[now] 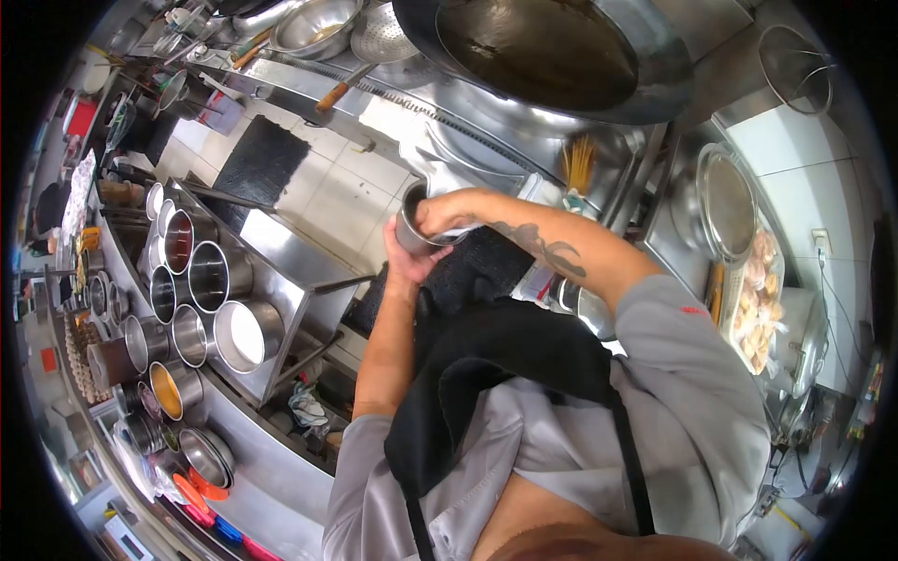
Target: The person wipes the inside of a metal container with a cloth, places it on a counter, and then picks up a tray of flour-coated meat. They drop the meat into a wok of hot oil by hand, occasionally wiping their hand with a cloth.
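My left hand (412,251) is wrapped round the outside of a steel container (408,226), thumb and fingers on its wall, and holds it tilted in front of my body. My right hand (447,213) reaches into its mouth with curled fingers, the fingertips hidden inside. A white cloth (460,232) shows under the right palm and wrist, bunched at the container's rim. More white fabric (440,178) lies just behind, against the stove edge.
A large wok (543,56) sits on the stove ahead, with a bamboo brush (580,164) to its right. Left stands a steel counter (267,245) with several round pots (221,277). A perforated ladle (383,35) lies by the wok. Black mats (262,161) cover parts of the tiled floor.
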